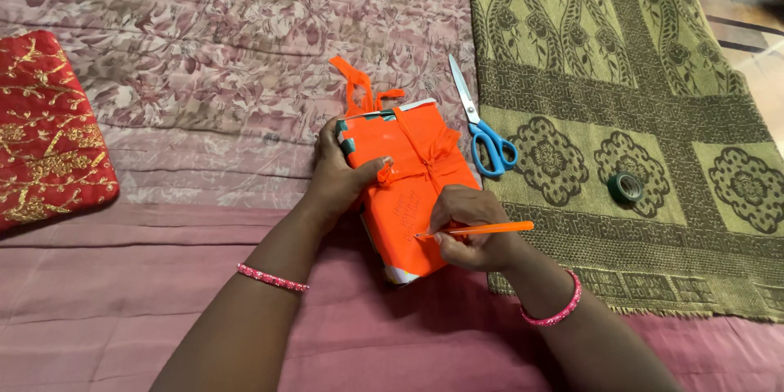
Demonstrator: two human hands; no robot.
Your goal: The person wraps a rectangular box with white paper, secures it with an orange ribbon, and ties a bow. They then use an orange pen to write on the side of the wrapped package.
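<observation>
An orange wrapped box (408, 188) tied with an orange ribbon lies on the pink floral bedsheet (204, 73). My left hand (339, 180) grips its left edge, with the thumb resting on the top face near the ribbon knot. My right hand (474, 233) holds an orange pen (482, 229) with its tip on the wrapper, beside some small writing on the paper. Both wrists wear pink bangles.
Blue-handled scissors (482, 126) lie just right of the box on the edge of a green patterned cloth (621, 57). A small green tape roll (626, 188) sits on that cloth. A red and gold embroidered cushion (45, 131) is at the far left.
</observation>
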